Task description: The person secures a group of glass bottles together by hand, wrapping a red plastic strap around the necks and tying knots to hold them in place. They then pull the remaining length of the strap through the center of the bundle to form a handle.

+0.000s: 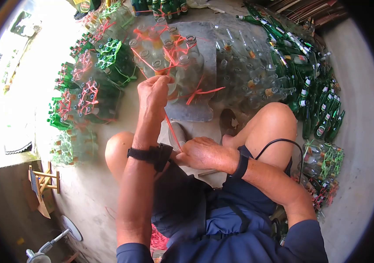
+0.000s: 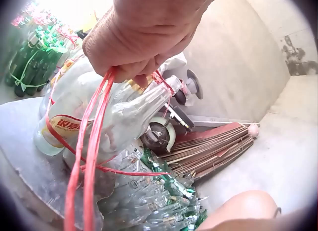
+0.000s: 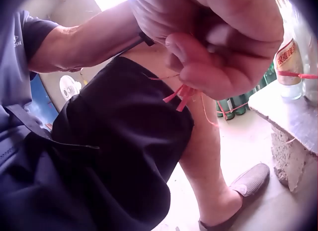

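Observation:
A bundle of clear glass bottles (image 1: pixel 193 61) stands upright on a grey slab (image 1: pixel 198 113), bound by red plastic string round necks and bodies. My left hand (image 1: pixel 154 94), fingers curled, grips the red string (image 2: pixel 88 161) close to the bottle necks. From there the doubled string runs taut down to my right hand (image 1: pixel 204 151), which is low between the knees. In the right wrist view that hand's curled fingers hold the string, and its frayed ends (image 3: pixel 184 96) stick out below them. A knotted tail of string (image 1: pixel 202 91) hangs at the bundle's near side.
Tied bundles of green and clear bottles (image 1: pixel 108 55) line the left. Loose clear bottles (image 1: pixel 244 65) and green bottles (image 1: pixel 322 109) lie to the right. The slab rests on a rough block (image 3: pixel 285 156). A small wooden stool (image 1: pixel 44 182) and a fan (image 1: pixel 71 228) stand at lower left.

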### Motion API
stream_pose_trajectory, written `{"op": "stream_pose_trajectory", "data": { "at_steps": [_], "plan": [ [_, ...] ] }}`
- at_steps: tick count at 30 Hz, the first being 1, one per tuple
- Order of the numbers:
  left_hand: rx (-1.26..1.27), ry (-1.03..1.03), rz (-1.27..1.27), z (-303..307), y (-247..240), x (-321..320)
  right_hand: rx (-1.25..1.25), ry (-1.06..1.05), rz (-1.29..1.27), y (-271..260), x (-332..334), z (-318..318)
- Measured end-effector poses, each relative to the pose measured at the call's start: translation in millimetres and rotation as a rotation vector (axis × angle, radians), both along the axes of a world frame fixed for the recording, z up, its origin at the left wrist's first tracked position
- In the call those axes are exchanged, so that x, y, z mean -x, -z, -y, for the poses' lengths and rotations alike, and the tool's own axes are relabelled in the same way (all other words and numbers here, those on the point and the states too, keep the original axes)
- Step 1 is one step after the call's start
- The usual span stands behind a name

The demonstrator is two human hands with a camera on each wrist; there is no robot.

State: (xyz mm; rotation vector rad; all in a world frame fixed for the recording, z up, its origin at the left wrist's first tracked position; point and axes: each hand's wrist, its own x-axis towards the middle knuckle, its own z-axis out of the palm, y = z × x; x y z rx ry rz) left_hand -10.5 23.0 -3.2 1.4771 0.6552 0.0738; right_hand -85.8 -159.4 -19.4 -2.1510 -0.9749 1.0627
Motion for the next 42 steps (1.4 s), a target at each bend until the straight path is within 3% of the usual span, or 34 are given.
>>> {"op": "stream_pose_trajectory", "data": {
  "at_steps": [2, 7, 9, 12, 14, 17, 24, 26, 28, 42],
  "plan": [
    [-0.042, 0.013, 0.034, -3, 3, -1, -0.024, 0.035, 0.201, -1, 0, 9],
    [-0.213, 0.01, 0.105, -5, 9, 4, 0.06, -0.094, 0.366, -50, -30, 27],
    [-0.198, -0.01, 0.112, -5, 8, 4, -0.062, 0.077, 0.574, -53, -51, 28],
    [-0.278, -0.014, 0.269, -6, 18, 2, -0.1, 0.199, 0.631, -75, -90, 13],
    [-0.291, 0.009, 0.241, -4, 12, 5, -0.367, 0.363, 0.87, -79, -112, 3],
    [-0.355, -0.002, 0.236, -6, 16, 4, -0.473, 0.37, 0.994, -75, -145, -14],
    [-0.417, 0.013, 0.228, -9, 11, 6, -0.322, 0.303, 0.899, -41, -169, -36],
    [-0.445, 0.023, 0.231, -10, 12, 6, -0.408, 0.314, 0.857, -34, -172, -35],
    [-0.459, 0.034, 0.25, -9, 9, 7, -0.49, 0.333, 0.812, -34, -171, -36],
    [-0.625, 0.05, 0.256, -13, 4, 18, -0.356, 0.402, 0.799, -42, -171, -44]
  ]
}}
